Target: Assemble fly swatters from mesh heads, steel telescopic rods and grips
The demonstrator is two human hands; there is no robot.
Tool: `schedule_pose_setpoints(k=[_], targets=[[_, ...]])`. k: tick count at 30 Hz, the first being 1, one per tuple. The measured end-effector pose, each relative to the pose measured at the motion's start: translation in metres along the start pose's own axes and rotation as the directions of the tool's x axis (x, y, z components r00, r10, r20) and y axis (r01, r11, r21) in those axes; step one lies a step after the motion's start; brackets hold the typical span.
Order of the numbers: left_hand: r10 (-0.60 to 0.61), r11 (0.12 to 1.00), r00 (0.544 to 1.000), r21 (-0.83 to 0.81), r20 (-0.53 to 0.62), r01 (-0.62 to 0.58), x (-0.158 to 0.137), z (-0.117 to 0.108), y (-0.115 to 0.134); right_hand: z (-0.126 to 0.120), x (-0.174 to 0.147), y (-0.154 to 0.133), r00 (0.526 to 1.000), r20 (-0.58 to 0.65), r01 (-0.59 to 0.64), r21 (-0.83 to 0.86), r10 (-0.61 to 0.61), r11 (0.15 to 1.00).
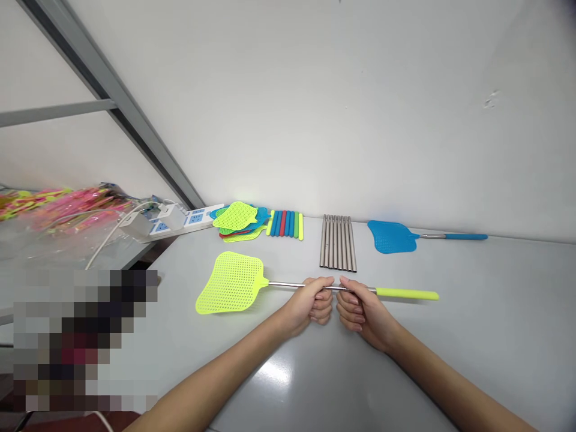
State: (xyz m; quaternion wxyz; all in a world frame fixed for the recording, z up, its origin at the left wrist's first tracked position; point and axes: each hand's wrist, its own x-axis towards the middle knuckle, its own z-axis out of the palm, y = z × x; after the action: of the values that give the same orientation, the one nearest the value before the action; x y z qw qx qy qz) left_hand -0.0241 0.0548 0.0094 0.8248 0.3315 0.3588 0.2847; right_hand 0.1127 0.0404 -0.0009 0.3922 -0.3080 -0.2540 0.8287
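Note:
A yellow-green fly swatter [234, 282] with a metal rod is held level above the grey table. My left hand [310, 306] is closed around the rod on the side nearer the perforated head. Close beside it, my right hand [362, 309] grips the rod just before the yellow-green handle. Behind my hands lies a row of several metal tubes [337, 243]. Farther left are several coloured handles [285, 224] in a row, next to a stack of swatter heads [236, 216]. A blue fly swatter [393, 236] lies to the right by the wall.
At the back left, a white power strip [198, 217] with plugged-in chargers [173, 216] sits by the table's edge. Beyond it are plastic bags [76, 216] of pink and yellow items. The wall [342, 108] rises directly behind the table. A pixelated patch covers the lower left.

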Motion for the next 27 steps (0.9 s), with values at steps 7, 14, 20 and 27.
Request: schedule_pose_setpoints(k=[7,14,20,27], targets=[[0.016,1.000,1.000,-0.011,0.006,-0.016,-0.0003,0.0001,0.0002,-0.0007,-0.0001,-0.0008,1.000,0.002,-0.005,0.002,0.005,1.000],[0.027,0.999,1.000,-0.021,0.014,-0.026,-0.0001,0.0010,-0.0006,-0.0013,0.0001,0.0000,1.000,0.004,-0.008,0.004,0.008,1.000],[0.034,0.999,0.999,-0.019,0.019,-0.033,-0.0002,0.0013,-0.0004,-0.0005,-0.0011,-0.0014,1.000,-0.016,-0.012,-0.005,0.012,1.000],[0.042,0.999,0.999,-0.008,0.023,-0.042,-0.0002,0.0007,-0.0012,-0.0005,-0.0016,-0.0019,0.999,-0.027,-0.018,-0.021,0.017,1.000]])
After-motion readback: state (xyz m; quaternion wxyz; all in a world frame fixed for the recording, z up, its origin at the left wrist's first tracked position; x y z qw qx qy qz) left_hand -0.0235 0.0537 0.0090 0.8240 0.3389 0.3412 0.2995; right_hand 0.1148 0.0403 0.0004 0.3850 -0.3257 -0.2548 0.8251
